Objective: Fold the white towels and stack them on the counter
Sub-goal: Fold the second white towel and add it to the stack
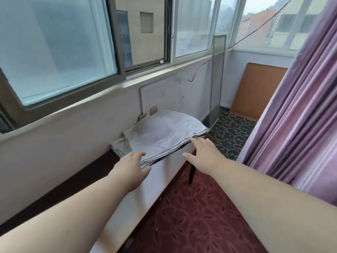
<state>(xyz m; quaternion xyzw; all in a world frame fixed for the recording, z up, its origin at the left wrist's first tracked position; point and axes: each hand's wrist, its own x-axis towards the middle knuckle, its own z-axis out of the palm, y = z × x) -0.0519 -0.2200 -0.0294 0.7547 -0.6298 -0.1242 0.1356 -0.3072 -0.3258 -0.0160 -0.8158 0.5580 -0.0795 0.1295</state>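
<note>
A stack of white towels (164,132) lies folded on the dark surface (73,181) that runs along the wall under the window (60,52), its near edges lined up with the surface's front edge and slightly overhanging it. A looser piece of towel (121,146) sticks out from under the stack on the left. The left hand (132,164) rests at the stack's near left corner, fingers (141,155) straight and relaxed on the cloth, thumb just below the edge — gripping nothing. The right hand (202,152) reaches to the near right corner with its fingers (194,140) extended, the tips touching the towel edge, the thumb spread apart below. Left of the stack the surface lies bare all the way toward the camera. On the right, patterned carpet (191,216) stretches between the white front panel (145,194) and a purple curtain (300,115) — the curtain hangs close beside the right forearm.
</note>
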